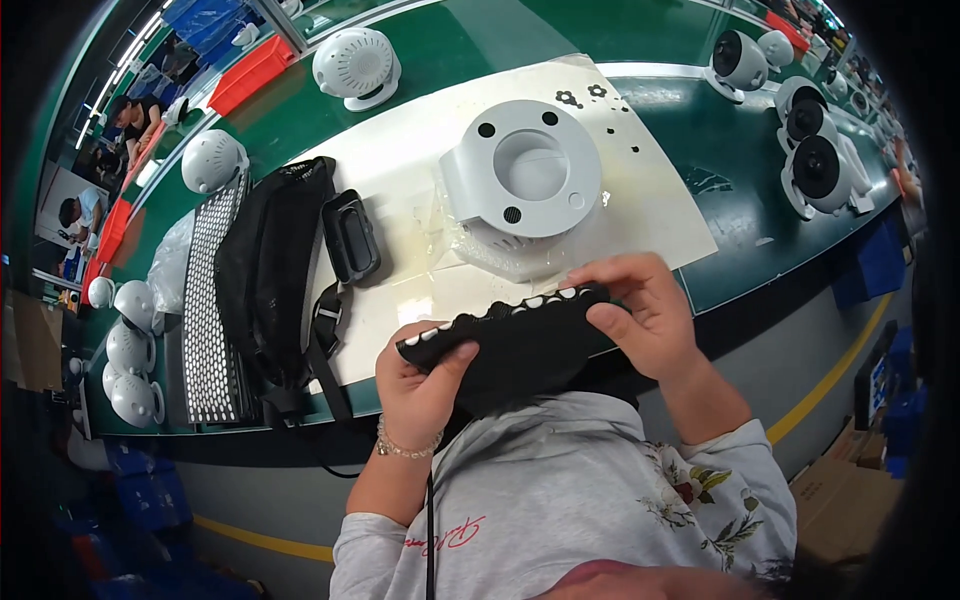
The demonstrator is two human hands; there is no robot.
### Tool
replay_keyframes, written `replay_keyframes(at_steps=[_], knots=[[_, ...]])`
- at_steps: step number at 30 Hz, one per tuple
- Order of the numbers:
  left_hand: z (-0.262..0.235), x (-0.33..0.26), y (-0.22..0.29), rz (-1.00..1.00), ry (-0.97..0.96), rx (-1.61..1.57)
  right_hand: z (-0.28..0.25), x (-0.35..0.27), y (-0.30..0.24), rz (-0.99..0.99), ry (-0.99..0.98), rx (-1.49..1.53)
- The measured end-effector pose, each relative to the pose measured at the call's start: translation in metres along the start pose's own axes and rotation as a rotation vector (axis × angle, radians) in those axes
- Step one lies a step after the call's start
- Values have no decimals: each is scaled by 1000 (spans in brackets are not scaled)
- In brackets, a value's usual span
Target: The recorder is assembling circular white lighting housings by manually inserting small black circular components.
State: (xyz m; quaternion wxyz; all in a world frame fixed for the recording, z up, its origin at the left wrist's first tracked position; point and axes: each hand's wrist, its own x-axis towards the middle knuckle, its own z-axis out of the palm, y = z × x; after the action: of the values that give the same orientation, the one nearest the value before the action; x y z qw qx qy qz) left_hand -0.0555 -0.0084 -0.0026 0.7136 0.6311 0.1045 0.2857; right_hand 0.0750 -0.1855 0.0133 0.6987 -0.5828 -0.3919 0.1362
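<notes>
You've got the black perforated grille strip [520, 345] pinched at both ends, left hand [420, 385] closed around the lower end with the thumb on top, right hand [645, 315] clamped on the upper end, and it's held up close to your chest, off the green bench [760, 215]. Honestly the risk I see is bending it: it looks thin and flexy, and squeezing from both ends could kink it or pop a few of those little cells. Also the grey round fan housing [522, 172] sits just beyond your right hand on the white mat [650, 195], so a careless swing could knock it. The black bag [270, 270] and its straps near your left elbow could snag too.
</notes>
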Motion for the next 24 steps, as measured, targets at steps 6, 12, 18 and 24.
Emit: replay_keyframes(at_steps=[6, 12, 18, 24], knots=[[3, 4, -2, 82, -6, 130, -18, 18, -16, -190, -111, -502], [9, 20, 7, 231, -203, 319, -26, 49, -27, -298, 49, -490], [25, 41, 7, 303, -359, 386, -26, 69, -25, -164, -40, -628], [31, 42, 8, 277, -326, 529, -28, 66, -39, -424, -124, -1226]])
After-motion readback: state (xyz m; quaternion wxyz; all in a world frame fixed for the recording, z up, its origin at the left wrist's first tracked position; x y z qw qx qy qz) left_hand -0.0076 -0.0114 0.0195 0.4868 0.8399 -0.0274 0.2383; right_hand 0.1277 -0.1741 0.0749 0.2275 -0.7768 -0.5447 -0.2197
